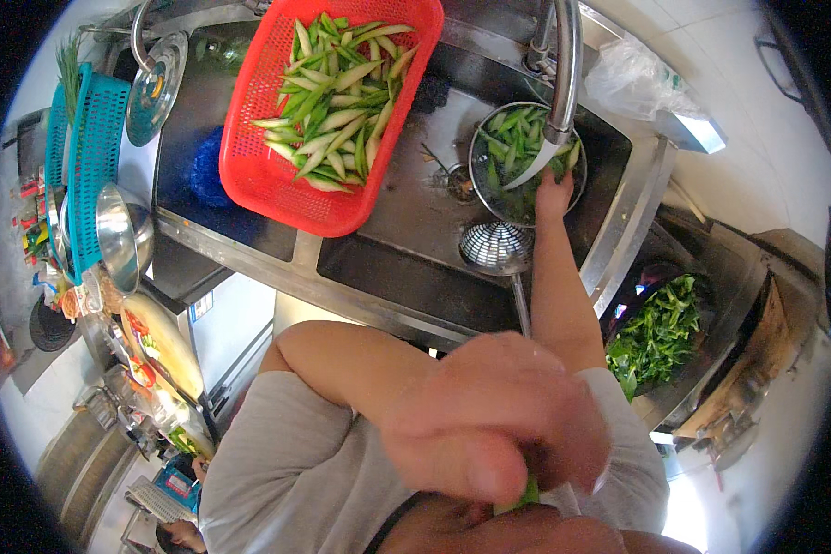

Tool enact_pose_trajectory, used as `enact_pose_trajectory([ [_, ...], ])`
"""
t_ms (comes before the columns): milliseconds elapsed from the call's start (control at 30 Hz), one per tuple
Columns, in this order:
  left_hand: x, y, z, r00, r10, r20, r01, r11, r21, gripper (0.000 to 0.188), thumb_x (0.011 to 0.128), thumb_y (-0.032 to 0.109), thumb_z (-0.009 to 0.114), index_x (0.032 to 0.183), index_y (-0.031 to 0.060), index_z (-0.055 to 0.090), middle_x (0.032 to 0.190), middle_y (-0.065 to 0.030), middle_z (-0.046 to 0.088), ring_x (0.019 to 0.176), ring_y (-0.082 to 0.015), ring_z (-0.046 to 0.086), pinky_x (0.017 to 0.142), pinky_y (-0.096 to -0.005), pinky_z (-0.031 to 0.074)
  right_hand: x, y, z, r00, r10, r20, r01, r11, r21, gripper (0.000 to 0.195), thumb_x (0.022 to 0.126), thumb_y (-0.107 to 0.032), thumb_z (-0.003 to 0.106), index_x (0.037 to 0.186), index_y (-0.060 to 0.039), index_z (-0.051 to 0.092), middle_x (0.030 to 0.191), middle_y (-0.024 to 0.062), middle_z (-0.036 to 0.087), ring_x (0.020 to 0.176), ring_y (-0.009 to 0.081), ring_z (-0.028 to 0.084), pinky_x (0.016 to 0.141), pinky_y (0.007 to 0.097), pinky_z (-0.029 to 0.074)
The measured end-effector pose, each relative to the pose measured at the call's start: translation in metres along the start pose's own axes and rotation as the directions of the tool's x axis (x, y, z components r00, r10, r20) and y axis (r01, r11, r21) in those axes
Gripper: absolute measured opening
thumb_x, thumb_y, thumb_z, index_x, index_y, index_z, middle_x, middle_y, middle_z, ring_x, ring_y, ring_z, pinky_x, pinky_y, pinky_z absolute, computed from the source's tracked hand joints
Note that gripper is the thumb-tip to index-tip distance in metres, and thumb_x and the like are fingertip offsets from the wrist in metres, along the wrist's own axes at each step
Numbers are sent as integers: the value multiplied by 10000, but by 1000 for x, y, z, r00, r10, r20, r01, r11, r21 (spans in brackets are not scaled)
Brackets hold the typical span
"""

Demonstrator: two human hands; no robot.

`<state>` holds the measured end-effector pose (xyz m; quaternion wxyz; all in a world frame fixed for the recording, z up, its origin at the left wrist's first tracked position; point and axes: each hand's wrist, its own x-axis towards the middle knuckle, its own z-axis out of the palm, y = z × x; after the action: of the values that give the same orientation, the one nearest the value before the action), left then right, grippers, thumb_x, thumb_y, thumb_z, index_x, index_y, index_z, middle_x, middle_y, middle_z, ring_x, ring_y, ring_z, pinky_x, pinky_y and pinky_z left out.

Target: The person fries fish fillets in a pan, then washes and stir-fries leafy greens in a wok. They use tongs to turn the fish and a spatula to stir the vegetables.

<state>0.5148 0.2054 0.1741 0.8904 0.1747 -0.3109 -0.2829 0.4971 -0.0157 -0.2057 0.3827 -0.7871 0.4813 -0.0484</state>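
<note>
Close to the camera and blurred, my left hand [492, 422] grips a green vegetable piece [526, 495] at mouth level, with most of the piece hidden. My right hand [555, 194] reaches into a round metal bowl [474, 163] in the right sink basin. Its fingertips are among green vegetable slices [505, 142], and whether they grip any cannot be made out. Above the bowl, a chrome faucet [566, 76] sends a white stream of water into it. A metal skimmer [496, 246] lies beside the bowl, its handle against the sink's front edge.
Across the sink divider rests a red plastic basket [246, 173] of pale green slices [336, 104]. Leafy greens [654, 339] lie in a dark wok at right. Teal baskets [97, 166], a steel bowl [119, 239] and a pot lid [158, 86] stand left. Another person [180, 537] is at lower left.
</note>
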Motion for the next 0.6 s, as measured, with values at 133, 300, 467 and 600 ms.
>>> enact_pose_trajectory([
  [133, -19, -23, -27, 845, -268, -462, 283, 958, -39, 316, 978, 280, 469, 1056, -17, 545, 816, -119, 629, 683, -212, 595, 604, -322, 483, -1, -19, -14, 995, 48, 91, -57, 993, 105, 712, 854, -372, 606, 1360, 72, 375, 1407, 273, 381, 1299, 407, 367, 1078, 421, 308],
  [300, -89, -163, -233, 692, -3, -722, 720, 66, 690, 392, 882, 268, 585, 1202, 53, 513, 1214, -191, 553, 1105, -340, 546, 953, -448, 427, 36, 15, -1, 951, 264, 162, -310, 830, 463, 810, 858, -508, 583, 1436, -15, 302, 1440, 190, 379, 1291, 339, 396, 1051, 410, 324],
  [467, -57, -235, -309, 706, -70, -705, 680, -212, 702, 709, 830, 424, 608, 1417, 114, 359, 1470, -213, 296, 1289, -434, 353, 1081, -461, 300, 45, -34, 7, 954, 177, 241, -286, 773, 566, 734, 874, -495, 601, 1374, 0, 391, 1299, 129, 533, 1102, 249, 537, 932, 357, 416],
  [600, -42, -273, -343, 567, -58, -821, 823, 78, 563, 807, 824, 510, 617, 1436, 67, 333, 1460, -244, 316, 1335, -404, 325, 1103, -428, 271, 82, 13, 51, 937, 110, 331, -268, 833, 484, 636, 922, -469, 522, 1364, -20, 437, 1321, 128, 526, 1128, 263, 535, 976, 380, 390],
])
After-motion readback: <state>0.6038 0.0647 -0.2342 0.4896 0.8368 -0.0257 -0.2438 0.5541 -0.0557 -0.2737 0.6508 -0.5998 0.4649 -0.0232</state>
